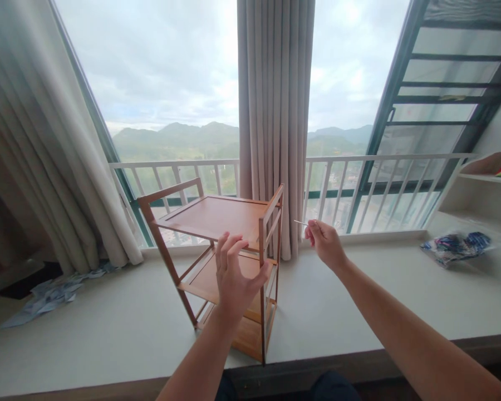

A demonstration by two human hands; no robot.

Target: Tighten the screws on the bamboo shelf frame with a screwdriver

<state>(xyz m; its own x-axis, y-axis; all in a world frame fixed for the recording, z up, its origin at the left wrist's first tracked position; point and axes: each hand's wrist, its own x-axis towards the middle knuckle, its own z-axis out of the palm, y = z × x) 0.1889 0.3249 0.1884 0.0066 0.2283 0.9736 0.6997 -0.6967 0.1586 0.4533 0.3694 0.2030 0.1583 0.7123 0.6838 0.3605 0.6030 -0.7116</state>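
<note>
A brown wooden three-tier shelf (217, 214) stands upright on the white window ledge, with raised side frames at its top. My left hand (237, 275) is in front of its right half, fingers spread and curved, holding nothing. The thumb is near the front right post; whether it touches the wood I cannot tell. To the right of the shelf, my right hand (323, 242) is raised and closed in a pinch. From its fingertips a thin, pale metal rod (300, 223) points left toward the shelf. The rest of the rod is hidden in the hand.
Behind the shelf are a white railing (342, 159) and a grey curtain (275, 111). Crumpled papers (58, 292) lie on the ledge (121, 345) at left. A clear plastic bag with patterned contents (457, 248) lies at right, near white shelving (484, 192).
</note>
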